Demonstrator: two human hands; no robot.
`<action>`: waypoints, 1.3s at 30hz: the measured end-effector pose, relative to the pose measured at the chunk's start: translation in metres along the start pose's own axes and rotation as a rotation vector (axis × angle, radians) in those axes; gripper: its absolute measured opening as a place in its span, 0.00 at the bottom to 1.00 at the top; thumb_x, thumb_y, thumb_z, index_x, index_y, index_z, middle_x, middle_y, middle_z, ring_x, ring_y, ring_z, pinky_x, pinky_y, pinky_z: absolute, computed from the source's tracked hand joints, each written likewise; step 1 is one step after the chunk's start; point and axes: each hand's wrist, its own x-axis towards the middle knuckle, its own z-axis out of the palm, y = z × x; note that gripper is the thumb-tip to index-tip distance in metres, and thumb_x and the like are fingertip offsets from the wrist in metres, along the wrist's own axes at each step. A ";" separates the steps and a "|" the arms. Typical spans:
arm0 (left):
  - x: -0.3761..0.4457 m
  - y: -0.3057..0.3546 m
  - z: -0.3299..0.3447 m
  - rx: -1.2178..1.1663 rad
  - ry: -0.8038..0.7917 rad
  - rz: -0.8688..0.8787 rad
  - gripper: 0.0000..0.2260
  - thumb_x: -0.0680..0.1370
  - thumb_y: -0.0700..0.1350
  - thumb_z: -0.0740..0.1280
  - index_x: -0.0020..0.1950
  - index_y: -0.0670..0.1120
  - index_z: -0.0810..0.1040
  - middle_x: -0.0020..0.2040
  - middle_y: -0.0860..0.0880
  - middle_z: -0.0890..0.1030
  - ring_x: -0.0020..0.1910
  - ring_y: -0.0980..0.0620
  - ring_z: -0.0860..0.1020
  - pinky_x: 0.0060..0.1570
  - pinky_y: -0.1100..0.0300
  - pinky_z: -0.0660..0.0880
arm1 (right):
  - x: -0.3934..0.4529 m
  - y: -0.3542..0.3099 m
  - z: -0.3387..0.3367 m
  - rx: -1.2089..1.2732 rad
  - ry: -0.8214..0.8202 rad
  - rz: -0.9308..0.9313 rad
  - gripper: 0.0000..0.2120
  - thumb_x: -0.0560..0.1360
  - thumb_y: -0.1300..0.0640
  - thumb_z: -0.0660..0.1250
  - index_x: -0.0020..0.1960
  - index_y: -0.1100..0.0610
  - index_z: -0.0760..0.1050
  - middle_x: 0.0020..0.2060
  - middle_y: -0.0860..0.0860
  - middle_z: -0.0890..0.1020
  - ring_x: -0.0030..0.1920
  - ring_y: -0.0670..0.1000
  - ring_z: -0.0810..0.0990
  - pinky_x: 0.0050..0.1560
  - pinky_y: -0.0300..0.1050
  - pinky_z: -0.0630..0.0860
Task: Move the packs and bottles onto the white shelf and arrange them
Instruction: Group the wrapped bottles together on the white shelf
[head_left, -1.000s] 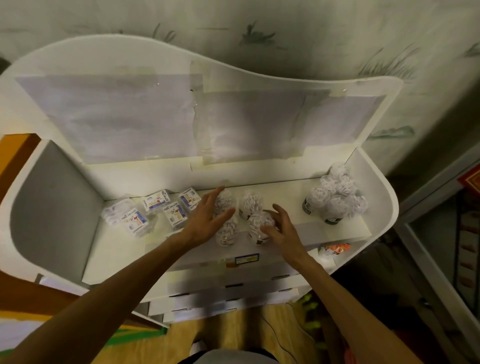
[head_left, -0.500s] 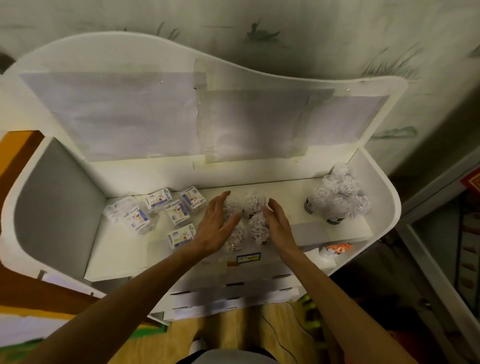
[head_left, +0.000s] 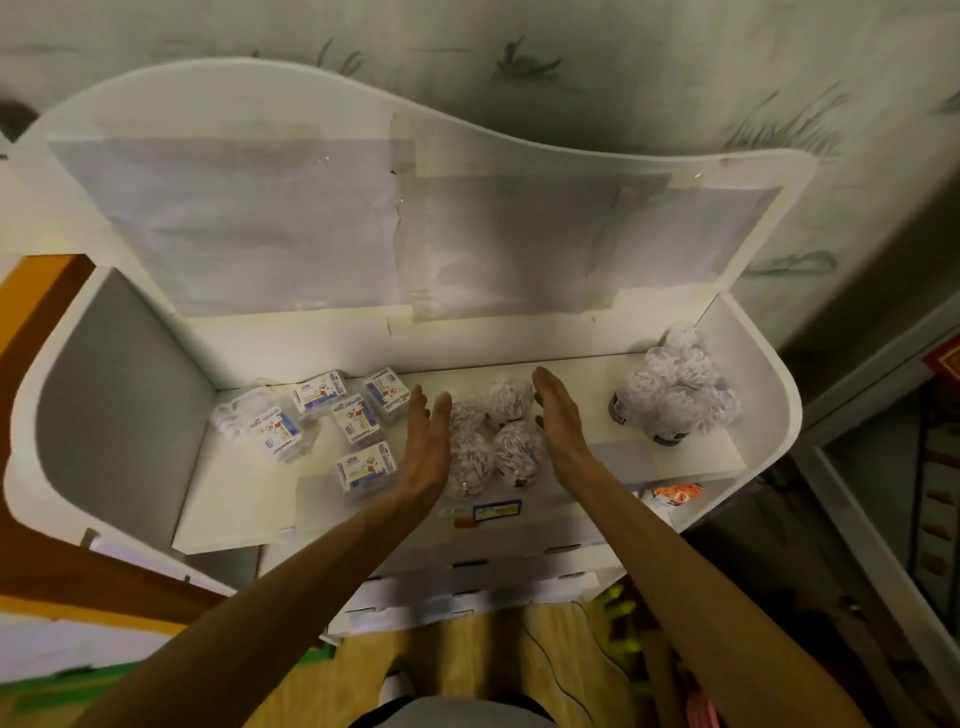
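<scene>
On the white shelf (head_left: 519, 364): four bottles (head_left: 493, 441) bunched mid-board, flat left hand (head_left: 426, 447) and right hand (head_left: 561, 421) flanking, grip apart, nothing held. Step: squaring cluster. Next, likely tidy scattered packs (head_left: 332, 410) leftward.

A white shelf (head_left: 244, 499) with a grey inner side panel (head_left: 119, 395) stands against pale green wallpaper (head_left: 675, 67) printed with dark leafy sprigs. Clear packs (head_left: 363, 465) carry white labels with blue and red print. Bottles (head_left: 496, 441) show white speckled contents. A blue-and-yellow sticker (head_left: 496, 510) marks the shelf's front edge; an orange-and-white pack (head_left: 675, 493) lies lower down. The floor (head_left: 467, 654) is yellowish wood.
</scene>
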 end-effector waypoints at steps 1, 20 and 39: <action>-0.001 0.001 0.003 -0.042 -0.003 -0.021 0.34 0.81 0.66 0.52 0.82 0.54 0.47 0.82 0.50 0.50 0.79 0.46 0.55 0.76 0.40 0.55 | 0.002 0.000 0.004 0.003 -0.014 0.019 0.26 0.82 0.43 0.59 0.77 0.53 0.65 0.74 0.50 0.70 0.72 0.51 0.68 0.75 0.54 0.64; 0.003 -0.016 0.023 -0.216 0.049 -0.041 0.36 0.73 0.72 0.58 0.76 0.56 0.62 0.73 0.43 0.70 0.67 0.42 0.74 0.63 0.37 0.75 | -0.002 0.012 -0.005 0.023 -0.038 0.035 0.21 0.81 0.54 0.65 0.73 0.54 0.70 0.67 0.50 0.76 0.65 0.49 0.75 0.61 0.40 0.72; -0.022 -0.021 0.019 -0.221 0.018 -0.028 0.38 0.74 0.69 0.65 0.79 0.58 0.57 0.76 0.47 0.67 0.69 0.44 0.73 0.64 0.39 0.75 | -0.027 0.032 -0.003 0.046 -0.021 0.022 0.42 0.74 0.39 0.69 0.80 0.52 0.55 0.77 0.51 0.64 0.74 0.51 0.66 0.72 0.52 0.67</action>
